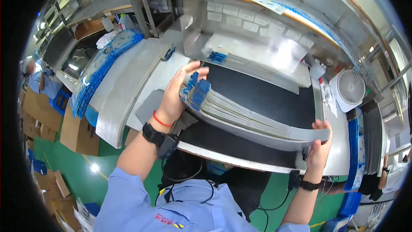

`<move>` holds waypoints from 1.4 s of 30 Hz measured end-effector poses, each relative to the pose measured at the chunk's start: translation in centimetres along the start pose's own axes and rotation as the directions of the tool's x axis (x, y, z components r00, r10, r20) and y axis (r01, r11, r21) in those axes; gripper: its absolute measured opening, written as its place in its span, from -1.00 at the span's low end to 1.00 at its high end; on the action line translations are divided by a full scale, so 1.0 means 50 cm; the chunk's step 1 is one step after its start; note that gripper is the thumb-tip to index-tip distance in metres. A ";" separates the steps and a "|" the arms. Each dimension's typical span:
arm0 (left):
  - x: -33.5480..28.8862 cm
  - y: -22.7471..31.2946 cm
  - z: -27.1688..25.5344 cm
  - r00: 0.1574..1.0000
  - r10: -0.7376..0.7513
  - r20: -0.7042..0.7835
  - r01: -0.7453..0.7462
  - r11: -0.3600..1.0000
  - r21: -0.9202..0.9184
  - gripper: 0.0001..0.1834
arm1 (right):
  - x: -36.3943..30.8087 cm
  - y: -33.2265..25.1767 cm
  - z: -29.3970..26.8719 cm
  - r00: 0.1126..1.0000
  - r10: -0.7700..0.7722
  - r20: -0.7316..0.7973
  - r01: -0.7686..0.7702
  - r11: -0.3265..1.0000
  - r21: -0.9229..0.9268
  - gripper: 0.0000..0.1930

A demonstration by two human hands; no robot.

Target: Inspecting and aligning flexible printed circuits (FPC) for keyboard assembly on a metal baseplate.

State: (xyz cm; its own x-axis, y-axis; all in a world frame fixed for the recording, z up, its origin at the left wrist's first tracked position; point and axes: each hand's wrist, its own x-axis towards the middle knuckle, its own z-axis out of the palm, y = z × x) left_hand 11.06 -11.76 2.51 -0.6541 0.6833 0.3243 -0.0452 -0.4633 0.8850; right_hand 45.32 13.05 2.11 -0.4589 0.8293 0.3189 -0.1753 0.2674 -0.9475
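Between my two hands is a stack of long, thin grey-white panels (253, 124), lifted above the black mat (257, 96) on the workbench and sloping down to the right. Blue tabs (201, 93) stick out at its left end. My left hand (174, 96) is closed round that tabbed end, its fingertips behind it. Gripping the plain right end is my right hand (318, 149), thumb in front and fingers at the tip. Behind the mat lies another pile of pale panels (262, 62), with blue tabs at its left end too.
A white fan (348, 88) and a spray bottle (317, 69) stand at the right. Grey panels (124, 99) and blue-edged sheets (105, 68) are piled left. A shelf (257, 2) spans overhead. Cardboard boxes (79, 131) sit on the floor. Other people are at both sides.
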 end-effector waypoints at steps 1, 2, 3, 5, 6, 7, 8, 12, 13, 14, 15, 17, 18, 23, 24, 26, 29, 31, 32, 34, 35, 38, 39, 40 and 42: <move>-0.020 -0.007 -0.002 0.998 -0.054 -0.014 0.055 0.998 0.036 -0.38 | -0.018 0.002 -0.004 0.998 0.068 -0.013 -0.068 0.998 0.009 0.06; -0.013 -0.004 0.005 0.997 -0.003 -0.071 0.003 1.000 0.006 -0.45 | -0.014 0.002 0.004 0.997 0.055 -0.056 -0.054 0.998 0.014 0.01; -0.025 -0.011 -0.007 0.995 -0.049 -0.087 0.047 0.999 -0.016 -0.46 | -0.021 0.005 0.000 0.996 0.079 -0.053 -0.078 0.997 0.010 0.01; -0.018 -0.019 -0.039 0.990 -0.108 -0.088 0.102 0.992 -0.069 -0.48 | -0.016 0.008 -0.016 0.994 0.086 -0.062 -0.086 0.996 0.003 -0.01; -0.010 -0.012 -0.052 0.996 -0.065 -0.053 0.063 0.997 -0.039 -0.43 | -0.004 0.017 -0.051 0.993 0.043 0.113 -0.060 0.988 0.145 -0.03; 0.000 0.005 -0.056 0.986 -0.027 -0.164 0.013 0.996 -0.086 -0.41 | 0.003 0.013 -0.065 0.997 0.023 0.076 -0.036 0.984 0.177 -0.03; 0.007 0.026 -0.059 0.960 0.006 -0.278 -0.042 0.992 -0.122 -0.39 | 0.012 0.008 -0.071 0.999 0.005 0.042 -0.014 0.977 0.211 -0.03; -0.006 0.012 -0.005 0.997 -0.070 -0.043 0.065 0.990 -0.122 -0.32 | 0.018 0.034 -0.019 0.989 0.107 0.101 -0.114 0.991 0.066 -0.12; -0.001 0.031 0.022 0.996 -0.090 -0.011 0.088 0.987 -0.131 -0.31 | 0.041 0.034 -0.015 0.994 0.107 0.033 -0.109 0.992 0.070 -0.20; 0.008 -0.015 -0.004 1.000 0.017 -0.019 -0.019 0.991 -0.131 -0.38 | 0.045 0.028 -0.013 0.995 0.103 -0.010 -0.102 0.992 0.069 -0.27; 0.024 -0.019 -0.009 0.999 -0.005 -0.032 0.003 0.999 -0.053 -0.40 | 0.039 0.021 -0.008 0.994 0.099 -0.054 -0.095 0.993 0.070 -0.33; 0.012 -0.018 -0.010 0.995 -0.064 -0.077 0.069 0.996 0.054 -0.49 | 0.013 0.028 -0.006 0.981 0.179 -0.079 -0.174 0.982 0.069 -0.44; 0.001 -0.025 -0.012 0.992 -0.086 -0.096 0.093 0.993 0.072 -0.55 | 0.014 0.032 -0.006 0.972 0.224 -0.064 -0.220 0.973 0.067 -0.47; -0.016 -0.003 0.011 0.996 -0.014 -0.090 0.032 0.978 0.206 -0.62 | 0.018 -0.001 0.006 0.985 0.110 -0.134 -0.102 0.992 0.069 -0.49; -0.020 0.000 0.012 0.997 -0.010 -0.079 0.026 0.979 0.200 -0.63 | 0.014 -0.003 0.007 0.990 0.046 -0.137 -0.034 0.996 0.085 -0.48; -0.021 0.006 0.020 0.999 -0.009 -0.051 0.019 0.981 0.195 -0.65 | 0.016 0.005 0.001 0.991 -0.043 -0.127 0.051 0.997 0.055 -0.47; -0.006 -0.006 0.025 0.998 -0.051 -0.035 0.053 0.998 0.043 -0.69 | 0.029 0.013 -0.017 0.987 0.161 -0.002 -0.158 0.969 0.190 -0.49; -0.002 -0.003 0.017 0.995 -0.094 -0.023 0.095 0.995 0.033 -0.69 | 0.044 0.011 -0.025 0.985 0.166 0.039 -0.170 0.965 0.199 -0.50; -0.001 -0.004 0.021 0.991 -0.110 -0.071 0.110 0.994 0.000 -0.68 | 0.049 0.008 -0.027 0.984 0.168 0.060 -0.177 0.963 0.204 -0.50; 0.004 0.003 0.040 0.975 -0.149 -0.164 0.139 0.988 -0.071 -0.67 | 0.050 0.018 -0.038 0.982 0.175 0.075 -0.187 0.961 0.203 -0.47; 0.009 -0.001 0.034 0.977 -0.161 -0.136 0.155 0.986 -0.055 -0.66 | 0.051 0.020 -0.043 0.980 0.179 0.083 -0.193 0.960 0.202 -0.45; 0.032 -0.019 0.002 0.983 -0.136 -0.120 0.140 0.990 0.025 -0.61 | 0.063 0.006 -0.056 0.977 0.119 0.177 -0.150 0.974 0.173 -0.32; 0.034 -0.023 -0.005 0.985 -0.084 -0.154 0.096 0.993 0.072 -0.58 | 0.066 0.004 -0.063 0.987 0.098 0.130 -0.123 0.973 0.197 -0.28; 0.039 -0.026 -0.008 0.983 -0.027 -0.181 0.049 0.992 0.118 -0.54 | 0.070 0.000 -0.074 0.994 0.074 0.079 -0.089 0.972 0.219 -0.24; 0.043 -0.026 -0.021 0.985 0.047 -0.167 -0.045 0.999 0.015 -0.45 | 0.067 -0.005 -0.082 1.000 0.021 0.018 -0.024 0.978 0.207 -0.13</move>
State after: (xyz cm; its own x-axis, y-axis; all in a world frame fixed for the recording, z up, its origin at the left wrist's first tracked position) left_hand 8.94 -10.29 1.71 -0.7726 0.5568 0.3051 -0.0044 -0.4852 0.8744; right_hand 47.40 17.78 3.31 -0.4777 0.8260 0.2990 -0.3403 0.1398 -0.9299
